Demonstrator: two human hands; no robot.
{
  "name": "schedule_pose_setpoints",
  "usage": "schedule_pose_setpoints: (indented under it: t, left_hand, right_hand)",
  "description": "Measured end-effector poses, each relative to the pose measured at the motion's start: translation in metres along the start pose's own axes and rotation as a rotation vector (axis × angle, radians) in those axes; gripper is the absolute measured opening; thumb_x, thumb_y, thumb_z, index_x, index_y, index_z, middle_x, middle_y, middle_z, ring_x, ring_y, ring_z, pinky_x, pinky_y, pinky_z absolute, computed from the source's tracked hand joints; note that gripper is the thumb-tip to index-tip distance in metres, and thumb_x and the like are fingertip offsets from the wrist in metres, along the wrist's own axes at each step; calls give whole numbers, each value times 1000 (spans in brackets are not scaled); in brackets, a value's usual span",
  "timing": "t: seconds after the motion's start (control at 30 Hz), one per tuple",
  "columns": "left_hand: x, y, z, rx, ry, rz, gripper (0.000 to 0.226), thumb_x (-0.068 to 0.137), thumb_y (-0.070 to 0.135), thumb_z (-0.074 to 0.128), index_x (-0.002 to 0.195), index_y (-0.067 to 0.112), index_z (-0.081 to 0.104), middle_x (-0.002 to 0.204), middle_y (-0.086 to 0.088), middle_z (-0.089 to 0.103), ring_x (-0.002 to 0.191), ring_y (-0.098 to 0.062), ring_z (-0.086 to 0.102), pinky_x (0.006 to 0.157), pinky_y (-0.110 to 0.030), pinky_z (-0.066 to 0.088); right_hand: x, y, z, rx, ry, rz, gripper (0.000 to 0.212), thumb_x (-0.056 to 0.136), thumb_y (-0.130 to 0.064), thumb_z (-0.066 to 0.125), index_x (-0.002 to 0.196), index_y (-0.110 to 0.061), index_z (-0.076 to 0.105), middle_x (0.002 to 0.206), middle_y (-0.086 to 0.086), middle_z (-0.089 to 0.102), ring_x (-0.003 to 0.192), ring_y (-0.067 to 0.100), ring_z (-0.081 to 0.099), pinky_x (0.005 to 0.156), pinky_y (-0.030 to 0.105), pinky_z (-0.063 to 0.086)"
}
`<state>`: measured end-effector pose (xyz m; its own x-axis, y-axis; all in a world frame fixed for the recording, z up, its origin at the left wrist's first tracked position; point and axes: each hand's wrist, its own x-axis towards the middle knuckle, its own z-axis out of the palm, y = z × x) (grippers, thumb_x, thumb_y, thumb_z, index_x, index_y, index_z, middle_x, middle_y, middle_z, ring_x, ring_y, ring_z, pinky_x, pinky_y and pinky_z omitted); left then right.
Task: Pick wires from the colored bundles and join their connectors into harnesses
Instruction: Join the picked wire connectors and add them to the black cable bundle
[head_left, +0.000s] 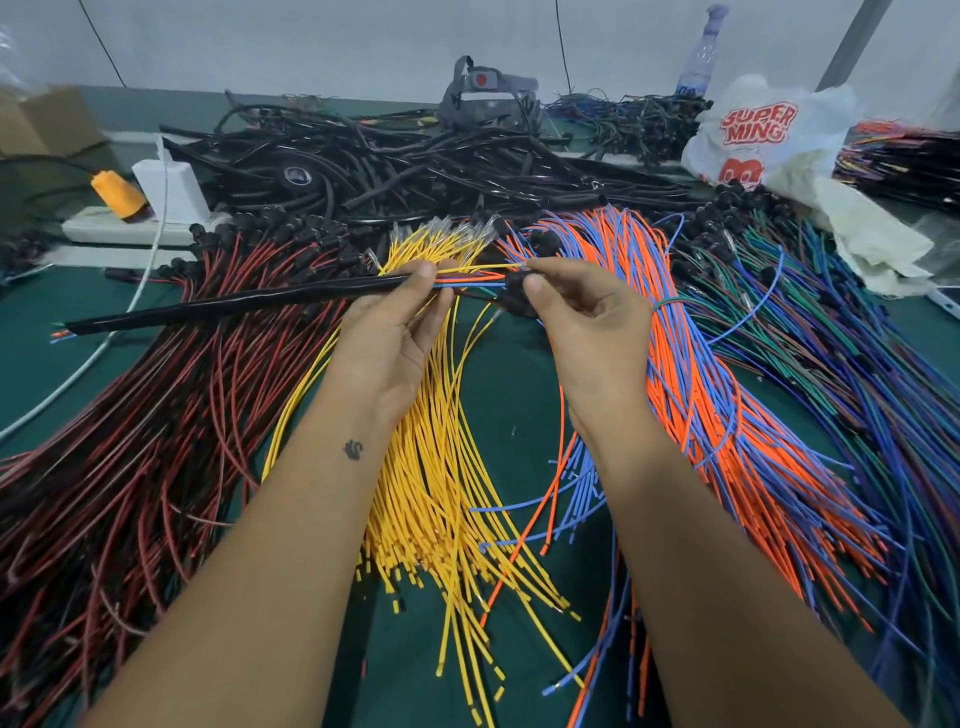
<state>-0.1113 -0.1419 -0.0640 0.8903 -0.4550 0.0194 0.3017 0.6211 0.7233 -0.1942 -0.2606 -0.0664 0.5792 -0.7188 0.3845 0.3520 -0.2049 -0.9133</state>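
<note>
Joining a yellow lead to a black connector above the wire bundles

Nearest, at 6 o'clock, the yellow bundle (441, 499) fans across the green mat (514, 395), with the orange-and-blue bundle (727, 415) at 4 o'clock and the red-and-black bundle (130, 441) at 8 o'clock; above them, at centre, the left hand (400, 317) pinches the black sleeved harness (234, 306) together with loose leads; the right hand (582, 306) pinches a black connector (514, 293) and a yellow wire (488, 267); the step in hand appears to be terminal insertion; the next move calls for aligning the terminal with its cavity and pushing straight; farthest, at 12 o'clock, lies a pile of black tubing (415, 161).
</note>
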Motion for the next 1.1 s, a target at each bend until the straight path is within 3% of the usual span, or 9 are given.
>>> schedule_pose_setpoints:
  t: [0.1, 0.27, 0.37, 0.47, 0.6, 0.7, 0.8, 0.97, 1.1]
  left_hand:
    - [0, 1, 0, -69, 4, -30, 20, 95, 22, 55, 85, 5, 59, 80, -7, 73, 85, -16, 71, 66, -20, 56]
    - [5, -3, 0, 1, 85, -50, 25, 97, 23, 52, 88, 3, 63, 90, -12, 68, 84, -21, 69, 63, -20, 55]
    - [4, -2, 0, -24, 69, -60, 27, 98, 23, 50, 85, 4, 63, 80, -10, 71, 80, -19, 70, 63, -20, 55]
    - [2, 0, -1, -53, 18, -57, 28, 100, 23, 46, 84, 4, 60, 76, -7, 73, 77, -15, 72, 65, -20, 56]
    - [2, 0, -1, -35, -23, -74, 28, 100, 24, 46, 84, 5, 60, 78, -8, 73, 80, -16, 72, 66, -21, 56]
    - [2, -2, 1, 20, -32, -102, 27, 100, 24, 47, 84, 7, 62, 75, -7, 72, 75, -14, 71, 65, -20, 56]
    - [2, -2, 0, 27, -23, -119, 25, 99, 20, 47, 86, 5, 63, 77, -7, 70, 74, -14, 70, 62, -19, 55]
    - [5, -2, -1, -21, 37, -113, 16, 97, 12, 52, 83, 5, 57, 83, -11, 61, 78, -19, 64, 59, -21, 56]
    - [6, -1, -3, -33, 13, -55, 9, 94, 9, 54, 87, 4, 55, 77, -9, 68, 78, -17, 68, 60, -21, 56]
  right_hand:
    - [-1, -3, 0, -13, 21, -26, 18, 86, 1, 67, 93, -15, 73, 82, 3, 70, 77, 12, 62, 73, 21, 50]
    - [-7, -10, 6, -85, 19, -158, 26, 85, 0, 65, 91, -24, 69, 81, -1, 68, 76, 14, 60, 74, 33, 50]
    - [-10, -11, 8, -137, -12, -161, 27, 86, -2, 66, 89, -28, 66, 79, -9, 67, 77, 10, 63, 76, 29, 52]
    - [-11, -7, 9, -209, -56, -124, 24, 87, -1, 65, 91, -24, 67, 82, -2, 69, 81, 14, 66, 75, 23, 51]
    - [-12, -2, 9, -296, -119, -163, 18, 87, -3, 65, 96, -17, 72, 87, -3, 70, 79, 0, 59, 69, 6, 39]
    - [-13, -1, 10, -420, -164, -272, 19, 86, -9, 68, 100, -19, 75, 93, -6, 70, 89, 3, 54, 74, 7, 36]
    - [-16, -2, 12, -413, -162, -325, 15, 85, -12, 70, 98, -17, 76, 90, -9, 67, 85, 3, 51, 73, 9, 36]
    - [-6, -5, 2, -216, 164, -188, 14, 90, -14, 64, 102, -18, 70, 101, -3, 57, 78, 0, 50, 73, 9, 38]
    - [-2, -5, -3, -118, 63, -11, 16, 93, -12, 59, 92, -24, 70, 100, 7, 69, 81, 4, 55, 73, 10, 42]
